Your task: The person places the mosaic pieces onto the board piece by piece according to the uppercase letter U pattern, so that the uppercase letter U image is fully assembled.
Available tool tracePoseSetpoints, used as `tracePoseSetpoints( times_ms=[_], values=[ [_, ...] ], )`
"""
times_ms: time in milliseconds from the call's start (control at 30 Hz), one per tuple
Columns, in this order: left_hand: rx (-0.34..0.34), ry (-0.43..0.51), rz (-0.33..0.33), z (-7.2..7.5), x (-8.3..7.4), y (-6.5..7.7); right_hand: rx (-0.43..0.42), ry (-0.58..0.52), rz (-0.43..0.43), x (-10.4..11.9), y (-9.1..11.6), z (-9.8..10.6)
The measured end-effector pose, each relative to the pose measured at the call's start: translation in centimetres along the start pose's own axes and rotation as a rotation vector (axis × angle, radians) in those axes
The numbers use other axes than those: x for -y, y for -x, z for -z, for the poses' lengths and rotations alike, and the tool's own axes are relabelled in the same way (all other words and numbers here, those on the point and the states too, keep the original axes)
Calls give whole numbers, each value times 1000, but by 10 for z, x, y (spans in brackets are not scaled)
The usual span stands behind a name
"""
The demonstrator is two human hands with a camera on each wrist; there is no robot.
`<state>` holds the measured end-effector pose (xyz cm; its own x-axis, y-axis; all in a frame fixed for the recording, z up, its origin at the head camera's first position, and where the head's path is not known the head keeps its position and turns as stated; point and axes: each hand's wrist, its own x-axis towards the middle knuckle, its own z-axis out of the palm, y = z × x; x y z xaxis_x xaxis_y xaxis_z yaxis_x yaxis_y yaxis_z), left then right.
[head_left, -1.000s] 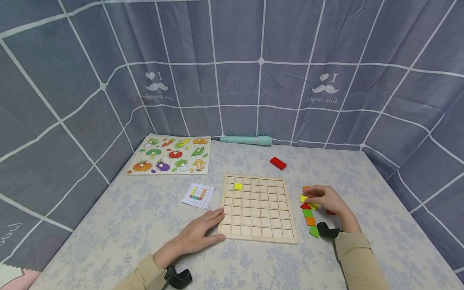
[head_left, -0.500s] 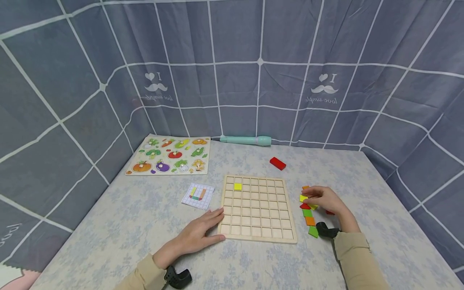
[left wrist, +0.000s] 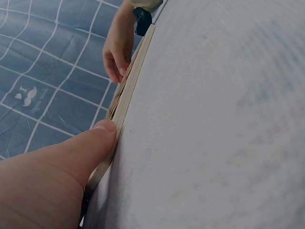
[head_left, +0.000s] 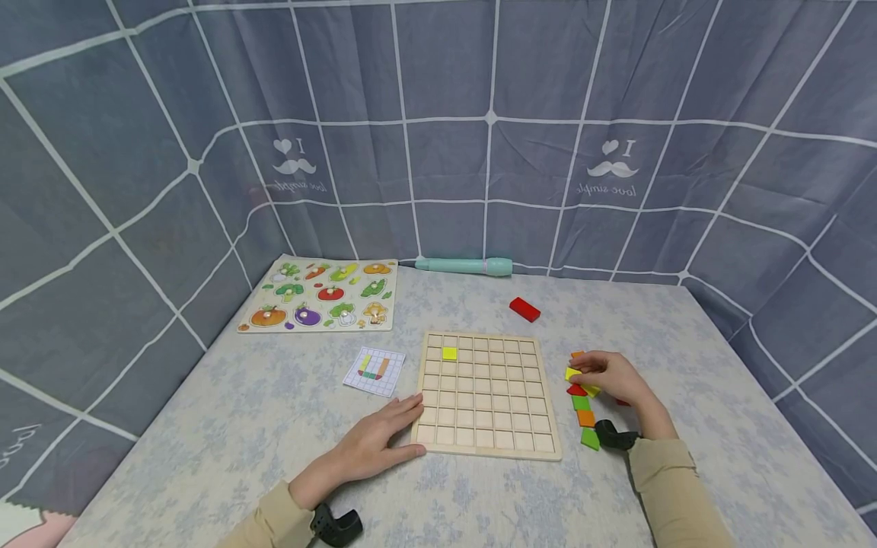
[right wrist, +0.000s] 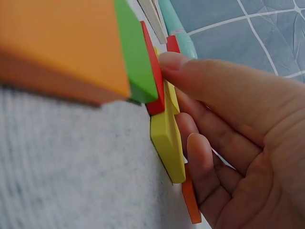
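My left hand (head_left: 373,441) rests flat beside the wooden grid board (head_left: 489,396), fingertips and thumb touching its left edge; the left wrist view shows the thumb (left wrist: 95,143) against the board's side. One yellow square tile (head_left: 449,353) sits in an upper-left cell. Right of the board, my right hand (head_left: 620,378) pinches another yellow square tile (head_left: 571,374) between thumb and fingers, low at the table. Close by lie a red tile (head_left: 577,390), a yellow slanted tile (right wrist: 167,143), a green tile (head_left: 581,403) and an orange tile (right wrist: 57,43). The fingers partly hide the pinched tile.
A pattern card (head_left: 374,371) lies left of the board. Behind it is a vegetable peg puzzle (head_left: 359,293). A red block (head_left: 524,309) and a teal tube-like object (head_left: 462,266) lie toward the back curtain. A green tile (head_left: 590,438) lies by the right wrist.
The right hand and wrist have shifted very slightly left, and the green tile by the wristband has slid a little left. The left hand has stayed in place.
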<state>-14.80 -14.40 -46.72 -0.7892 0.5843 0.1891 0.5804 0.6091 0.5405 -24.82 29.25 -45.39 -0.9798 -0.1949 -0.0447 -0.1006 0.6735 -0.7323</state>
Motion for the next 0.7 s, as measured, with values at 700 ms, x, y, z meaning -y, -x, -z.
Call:
tracePoseSetpoints(
  times_ms=[700],
  values=[
    [4,-3,5,0,0,0,-30,53,-4,6,1,-3]
  ],
)
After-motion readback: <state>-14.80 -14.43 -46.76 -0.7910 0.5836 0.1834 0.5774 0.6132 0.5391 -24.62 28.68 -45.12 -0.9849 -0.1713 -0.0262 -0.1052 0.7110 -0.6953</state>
